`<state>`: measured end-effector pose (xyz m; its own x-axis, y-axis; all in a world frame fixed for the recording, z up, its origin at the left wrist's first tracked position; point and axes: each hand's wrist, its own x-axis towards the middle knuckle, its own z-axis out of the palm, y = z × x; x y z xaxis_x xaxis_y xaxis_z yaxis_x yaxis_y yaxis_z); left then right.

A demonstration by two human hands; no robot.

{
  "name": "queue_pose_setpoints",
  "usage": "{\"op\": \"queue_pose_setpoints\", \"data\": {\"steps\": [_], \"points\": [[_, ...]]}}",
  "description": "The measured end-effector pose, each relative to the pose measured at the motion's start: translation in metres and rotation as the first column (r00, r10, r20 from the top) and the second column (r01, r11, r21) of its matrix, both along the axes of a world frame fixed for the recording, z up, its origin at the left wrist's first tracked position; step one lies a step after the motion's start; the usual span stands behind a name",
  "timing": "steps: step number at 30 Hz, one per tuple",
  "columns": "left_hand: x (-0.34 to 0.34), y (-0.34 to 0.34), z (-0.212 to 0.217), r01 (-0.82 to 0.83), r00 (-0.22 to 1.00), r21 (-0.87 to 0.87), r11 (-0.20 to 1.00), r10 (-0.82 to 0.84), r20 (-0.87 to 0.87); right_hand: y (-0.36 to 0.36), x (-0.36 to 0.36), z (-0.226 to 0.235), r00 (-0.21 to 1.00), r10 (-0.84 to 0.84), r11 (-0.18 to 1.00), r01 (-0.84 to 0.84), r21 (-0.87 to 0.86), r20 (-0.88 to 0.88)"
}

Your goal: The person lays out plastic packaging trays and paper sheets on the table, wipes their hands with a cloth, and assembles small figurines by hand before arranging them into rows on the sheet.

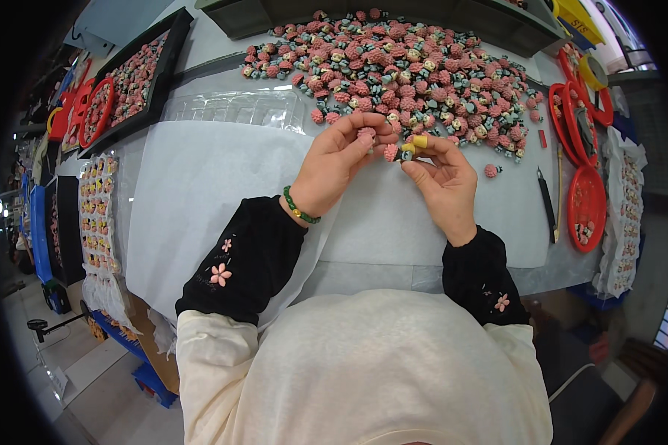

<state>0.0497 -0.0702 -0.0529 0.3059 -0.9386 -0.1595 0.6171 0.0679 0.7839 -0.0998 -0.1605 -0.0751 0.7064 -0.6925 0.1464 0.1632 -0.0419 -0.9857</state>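
Both hands are raised over the white-papered table, just in front of a large heap of small pink-haired figurines (423, 81). Pinched between thumb and fingers of my left hand (332, 156) is one figurine (366, 135), its pink top showing. My right hand (450, 182), with yellow covers (419, 141) on its fingertips, grips a second figurine (395, 153) lying sideways, pink end toward the left. The two figurines are close together but apart. Black sleeve covers with pink flowers are on both forearms, and a green bead bracelet (298, 206) circles my left wrist.
A clear plastic tray (237, 110) lies behind white paper (193, 200). Black trays of figurines stand at far left, red dishes (587, 200) at right. A dark pen-like tool (546, 196) lies near the dishes. A dark green bin (252, 18) stands behind the heap.
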Motion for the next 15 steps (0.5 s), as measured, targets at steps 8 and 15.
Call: {"op": "queue_pose_setpoints", "data": {"steps": [8,15], "points": [[-0.0059,0.0024,-0.0044,-0.085,0.904,-0.026,0.996,0.088,0.418,0.0041,0.0018,0.0042,0.999,-0.037,0.998,0.035,-0.054,-0.031],[-0.0100,0.0045,-0.0087,0.093,0.868,0.046,0.995,-0.103,0.486,0.0037,0.0010,0.0043,0.994,-0.084,0.972,0.066,-0.226,-0.073]]}}
